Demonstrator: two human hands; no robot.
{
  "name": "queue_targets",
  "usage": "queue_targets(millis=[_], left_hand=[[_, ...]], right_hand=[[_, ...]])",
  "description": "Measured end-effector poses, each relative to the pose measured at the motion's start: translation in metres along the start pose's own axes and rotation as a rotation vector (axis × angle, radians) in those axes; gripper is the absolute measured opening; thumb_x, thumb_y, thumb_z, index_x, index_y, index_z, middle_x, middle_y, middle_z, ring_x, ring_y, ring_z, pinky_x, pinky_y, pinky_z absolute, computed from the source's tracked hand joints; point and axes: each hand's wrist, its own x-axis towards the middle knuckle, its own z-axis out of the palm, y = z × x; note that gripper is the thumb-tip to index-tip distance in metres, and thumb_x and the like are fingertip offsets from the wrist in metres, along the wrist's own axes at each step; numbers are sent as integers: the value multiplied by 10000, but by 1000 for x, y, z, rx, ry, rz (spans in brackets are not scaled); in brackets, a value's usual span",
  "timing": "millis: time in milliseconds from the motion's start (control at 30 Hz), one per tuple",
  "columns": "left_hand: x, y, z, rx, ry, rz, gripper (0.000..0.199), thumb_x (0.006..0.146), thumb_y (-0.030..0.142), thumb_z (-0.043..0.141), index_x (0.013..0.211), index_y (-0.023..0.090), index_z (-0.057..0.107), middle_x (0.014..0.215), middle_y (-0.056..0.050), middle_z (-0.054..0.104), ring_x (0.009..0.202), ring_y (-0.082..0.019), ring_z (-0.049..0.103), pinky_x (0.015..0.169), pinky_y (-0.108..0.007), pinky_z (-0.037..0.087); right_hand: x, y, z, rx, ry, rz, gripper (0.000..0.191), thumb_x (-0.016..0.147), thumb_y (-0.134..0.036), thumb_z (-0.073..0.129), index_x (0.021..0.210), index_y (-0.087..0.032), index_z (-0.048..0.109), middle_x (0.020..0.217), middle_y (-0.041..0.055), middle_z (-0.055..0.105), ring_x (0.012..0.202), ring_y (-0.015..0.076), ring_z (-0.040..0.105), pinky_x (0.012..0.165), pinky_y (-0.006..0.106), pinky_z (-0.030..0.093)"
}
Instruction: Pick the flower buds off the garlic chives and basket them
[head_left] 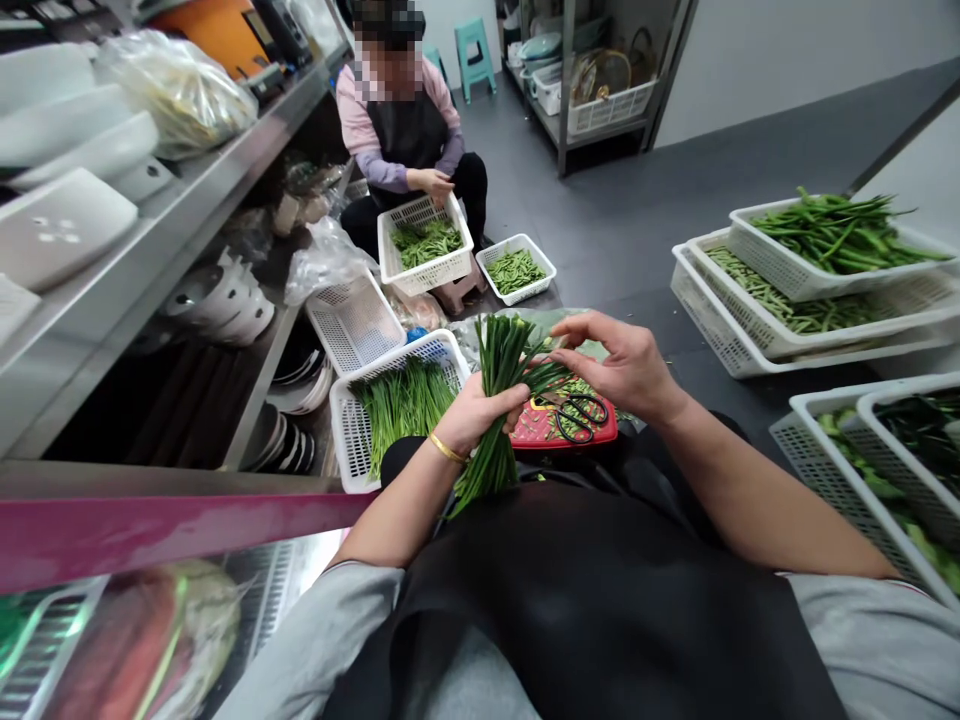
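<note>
My left hand (487, 410), with a gold bracelet at the wrist, is wrapped round a thick bunch of green chives (501, 355) in front of my apron. Both ends of the bunch stick out above and below the fist. My right hand (619, 360) pinches, thumb to forefinger, at some stalk ends fanning out on the bunch's right side. Below the hands, black-handled scissors (581, 415) lie on a red tray (534, 432) strewn with green trimmings. To the left, a white basket (349, 440) holds more chives (409, 410).
Across from me a person (409, 130) sits over a basket of cut green beans (427, 243). A smaller basket (517, 270) stands on the floor. Stacked vegetable baskets (750, 330) are at right. A steel shelf (202, 190) with dishes runs along the left.
</note>
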Motion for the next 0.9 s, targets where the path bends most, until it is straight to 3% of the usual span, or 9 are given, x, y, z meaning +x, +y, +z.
queue_targets(millis=[100,300,367,467,600,700,767,833,900], left_hand=[[1,-1,-1,-24,30,-14,460,607,524,797,752,125,619,403,66,468,351,-65,389,401,-212,297],[3,-4,-2,2,39,6,447,651,464,776,486,154,498,379,35,455,354,-59,389,418,-227,315],[3,-4,-2,9,32,8,479,658,474,770,445,159,478,369,29,447,355,-61,393,425,-232,326],[2,-4,-2,20,41,8,487,636,488,787,439,159,487,363,24,451,354,-65,394,416,-232,315],[1,-2,0,13,33,32,478,632,492,796,455,160,501,366,26,459,341,-65,390,400,-230,293],[0,-2,-1,24,21,42,488,649,482,788,437,157,493,366,26,456,339,-62,395,402,-229,297],[0,-4,-2,32,25,38,484,644,477,792,446,155,490,372,31,460,342,-58,396,405,-225,300],[1,-7,-3,51,22,29,475,635,474,796,463,154,490,380,37,463,348,-57,400,407,-221,301],[3,-9,-3,72,2,25,471,639,475,792,477,153,490,382,41,460,355,-57,405,409,-217,304]], right_hand=[[-7,4,1,-27,27,-41,130,864,-273,618,974,-214,654,834,18,721,728,155,677,696,294,558],[-11,9,-1,-237,33,-260,103,913,-235,544,897,-216,644,839,50,725,801,182,683,770,332,549],[-12,11,0,-274,-10,-262,156,922,-255,520,820,-214,629,787,59,705,783,194,668,769,351,536],[-13,9,7,-167,-30,-110,178,896,-291,539,748,-205,588,708,49,647,699,187,622,713,353,515],[-12,9,17,385,92,242,209,882,-373,554,757,-207,537,656,2,585,598,147,576,615,313,510],[-8,13,10,588,218,286,269,911,-435,497,762,-218,553,680,12,609,657,164,622,696,364,546],[-5,13,-1,458,174,204,292,916,-445,493,785,-218,623,793,47,670,808,193,662,815,404,538],[-1,10,-10,262,45,104,273,886,-446,556,819,-213,682,922,70,698,946,219,654,897,414,506],[3,6,-14,108,-94,39,240,853,-423,612,798,-204,692,911,70,696,924,218,643,879,396,497]])
